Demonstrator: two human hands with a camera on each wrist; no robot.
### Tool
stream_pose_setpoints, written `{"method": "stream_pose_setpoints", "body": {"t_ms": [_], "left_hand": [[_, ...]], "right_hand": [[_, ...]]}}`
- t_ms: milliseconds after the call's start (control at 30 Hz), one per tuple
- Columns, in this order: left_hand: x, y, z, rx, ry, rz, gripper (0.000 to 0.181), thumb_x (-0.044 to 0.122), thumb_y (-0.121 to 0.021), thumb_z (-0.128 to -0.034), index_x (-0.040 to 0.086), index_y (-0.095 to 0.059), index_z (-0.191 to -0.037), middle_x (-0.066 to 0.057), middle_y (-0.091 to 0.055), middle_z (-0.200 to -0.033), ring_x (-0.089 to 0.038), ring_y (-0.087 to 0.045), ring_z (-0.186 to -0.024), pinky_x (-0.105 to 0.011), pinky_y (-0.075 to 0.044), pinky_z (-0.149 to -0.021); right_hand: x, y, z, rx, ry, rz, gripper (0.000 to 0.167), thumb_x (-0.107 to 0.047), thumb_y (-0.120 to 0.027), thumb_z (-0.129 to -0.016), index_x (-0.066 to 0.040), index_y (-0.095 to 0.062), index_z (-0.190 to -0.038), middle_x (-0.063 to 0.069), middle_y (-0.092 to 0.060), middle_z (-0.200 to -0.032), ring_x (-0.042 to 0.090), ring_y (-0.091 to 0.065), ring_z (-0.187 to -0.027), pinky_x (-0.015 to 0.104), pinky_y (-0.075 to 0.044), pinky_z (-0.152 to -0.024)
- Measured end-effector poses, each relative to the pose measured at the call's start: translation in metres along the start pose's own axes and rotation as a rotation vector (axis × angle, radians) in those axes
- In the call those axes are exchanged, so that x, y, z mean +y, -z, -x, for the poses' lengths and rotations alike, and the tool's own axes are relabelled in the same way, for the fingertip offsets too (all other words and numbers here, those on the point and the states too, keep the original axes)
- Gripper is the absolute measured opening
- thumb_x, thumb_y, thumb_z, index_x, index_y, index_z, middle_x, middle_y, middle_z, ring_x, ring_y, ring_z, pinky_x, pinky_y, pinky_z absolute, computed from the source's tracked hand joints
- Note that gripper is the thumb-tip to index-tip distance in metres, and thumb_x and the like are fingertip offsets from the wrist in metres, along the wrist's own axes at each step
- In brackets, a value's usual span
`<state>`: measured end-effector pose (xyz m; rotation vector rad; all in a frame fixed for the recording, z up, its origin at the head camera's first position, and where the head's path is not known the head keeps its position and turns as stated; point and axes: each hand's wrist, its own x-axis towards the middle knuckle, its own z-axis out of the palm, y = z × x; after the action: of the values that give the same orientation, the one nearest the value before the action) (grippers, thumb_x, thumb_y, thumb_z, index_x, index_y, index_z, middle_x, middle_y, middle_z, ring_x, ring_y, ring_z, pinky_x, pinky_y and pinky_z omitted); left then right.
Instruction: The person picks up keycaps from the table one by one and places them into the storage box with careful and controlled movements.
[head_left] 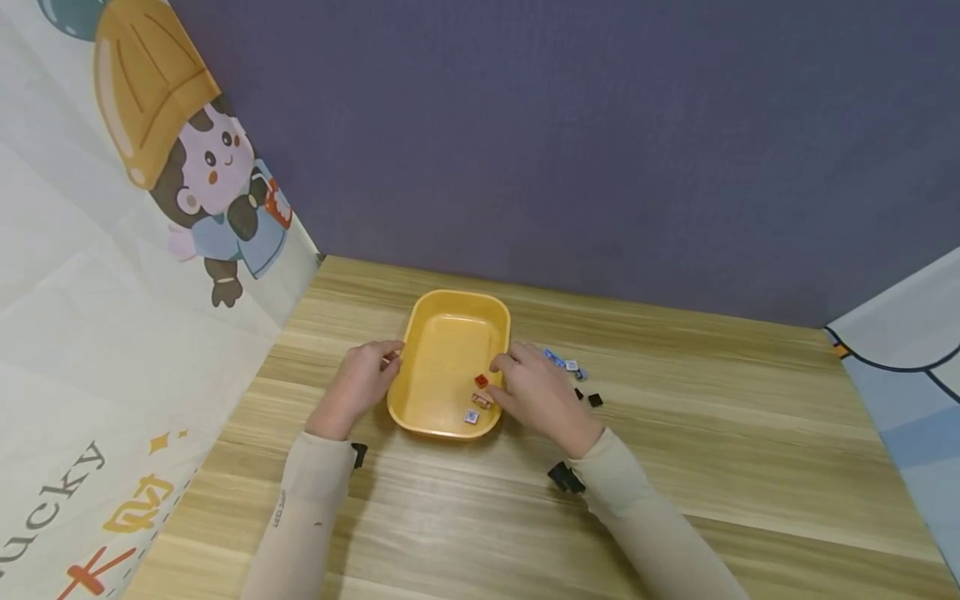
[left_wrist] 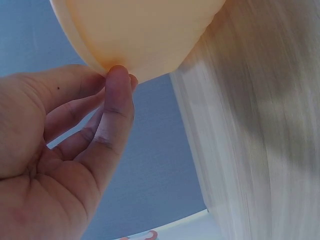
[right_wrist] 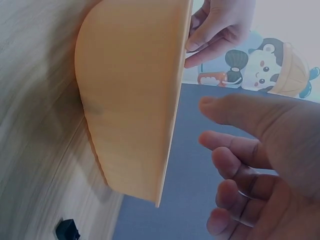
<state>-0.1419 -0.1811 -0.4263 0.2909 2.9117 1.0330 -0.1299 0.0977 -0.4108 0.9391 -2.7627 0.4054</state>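
Observation:
A yellow plastic tray (head_left: 438, 358) is on the wooden table. Inside, toward its near right side, lie a small red piece (head_left: 482, 381), an orange-brown piece (head_left: 482, 401) and a small white tile (head_left: 471, 417) with a mark on top. My left hand (head_left: 357, 382) pinches the tray's left rim; the left wrist view shows thumb and fingertips meeting on the tray wall (left_wrist: 140, 35). Over the right rim is my right hand (head_left: 543, 393), fingers loosely bent. The right wrist view shows nothing between that thumb (right_wrist: 235, 111) and the fingers, which are apart from the tray's outer wall (right_wrist: 125, 100).
Right of the tray lie a blue piece (head_left: 554, 357), another white tile (head_left: 572, 365), a small blue-grey piece (head_left: 581, 375) and black pieces (head_left: 596, 400), partly behind the right hand. A dark wall (head_left: 570, 167) stands behind the table, a printed cloth (head_left: 150, 333) on the left.

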Motion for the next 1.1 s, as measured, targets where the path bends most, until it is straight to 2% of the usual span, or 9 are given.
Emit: {"method": "stream_pose_setpoints", "body": {"t_ms": [233,467,633,800,1100], "left_hand": [[0.0,0.0,-0.001,0.003,-0.005,-0.002,0.032,0.001,-0.06,-0.0987,-0.009,-0.061,-0.128,-0.02,-0.07,-0.104,-0.029,-0.068,-0.092,-0.036,-0.06,-0.075],[-0.001,-0.001,-0.002,0.012,-0.021,-0.005,0.031,0.002,-0.06,-0.0984,-0.009,-0.062,-0.127,-0.02,-0.07,-0.103,-0.029,-0.068,-0.091,-0.038,-0.06,-0.075],[-0.002,-0.001,-0.001,0.015,-0.028,-0.001,0.031,0.001,-0.06,-0.098,-0.009,-0.062,-0.127,-0.02,-0.07,-0.102,-0.029,-0.068,-0.091,-0.037,-0.06,-0.074],[-0.002,-0.001,-0.001,0.009,-0.027,0.002,0.031,0.001,-0.06,-0.098,-0.009,-0.062,-0.128,-0.02,-0.07,-0.104,-0.029,-0.068,-0.092,-0.037,-0.06,-0.074],[-0.004,-0.001,-0.001,0.016,-0.024,0.001,0.031,0.001,-0.06,-0.098,-0.009,-0.062,-0.128,-0.02,-0.07,-0.103,-0.03,-0.068,-0.092,-0.037,-0.06,-0.074]], "right_hand": [[0.012,0.007,0.011,0.045,-0.001,-0.002,0.023,-0.019,-0.083,-0.083,-0.005,-0.074,-0.099,0.002,-0.059,-0.091,0.016,-0.053,-0.077,0.028,-0.05,-0.062],[0.032,0.023,0.034,0.062,-0.02,0.034,0.024,-0.017,-0.085,-0.082,-0.003,-0.072,-0.098,0.005,-0.06,-0.089,0.018,-0.056,-0.075,0.031,-0.051,-0.062],[0.046,0.031,0.054,0.04,-0.068,0.094,0.024,-0.015,-0.084,-0.082,-0.003,-0.074,-0.101,0.004,-0.058,-0.084,0.017,-0.052,-0.069,0.028,-0.047,-0.055],[0.063,0.032,0.075,0.018,-0.113,0.123,0.023,-0.013,-0.085,-0.081,-0.004,-0.074,-0.1,0.004,-0.058,-0.083,0.019,-0.053,-0.07,0.03,-0.047,-0.055],[0.072,0.022,0.098,-0.04,-0.096,0.08,0.022,-0.007,-0.085,-0.077,-0.005,-0.074,-0.096,0.0,-0.057,-0.08,0.017,-0.052,-0.07,0.028,-0.049,-0.054]]}}
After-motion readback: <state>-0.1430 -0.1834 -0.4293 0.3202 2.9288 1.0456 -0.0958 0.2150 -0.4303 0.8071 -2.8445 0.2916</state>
